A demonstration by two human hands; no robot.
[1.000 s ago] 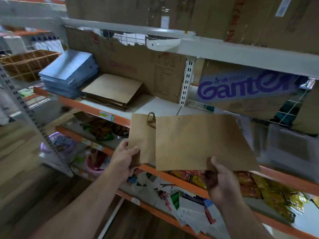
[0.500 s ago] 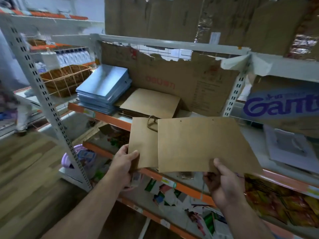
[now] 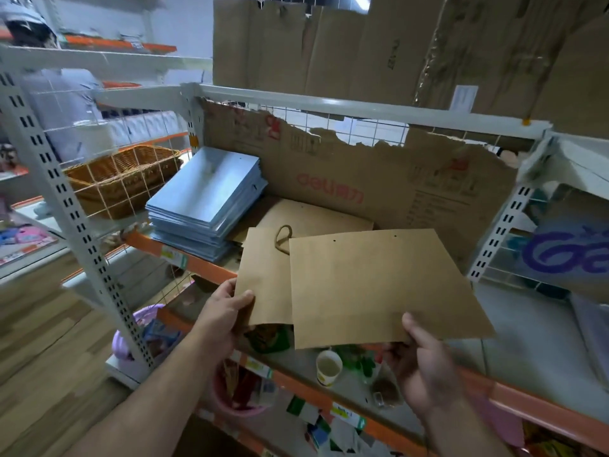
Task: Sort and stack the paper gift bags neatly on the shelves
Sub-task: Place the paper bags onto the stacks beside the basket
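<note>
Paper gift bags: two flat brown ones, held by me in front of the shelving, larger bag (image 3: 379, 288) overlapping smaller bag (image 3: 263, 278).
Right hand (image 3: 425, 367): thumb on top, pinching the larger bag's near edge.
Left hand (image 3: 227, 311): gripping the smaller bag's lower left corner.
Twine handle (image 3: 283, 237): lying at the smaller bag's top.
Shelf (image 3: 197, 263): orange-edged, just beyond my bags.
Blue stack (image 3: 207, 202): on the shelf, left.
Brown stack (image 3: 313, 219): flat beside the blue, partly hidden.
Cardboard sheet (image 3: 362, 179): torn, upright behind both stacks.

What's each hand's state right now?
Left hand: grips the smaller brown paper bag with twine handle.
Right hand: grips the larger flat brown paper bag, thumb on top.
</note>
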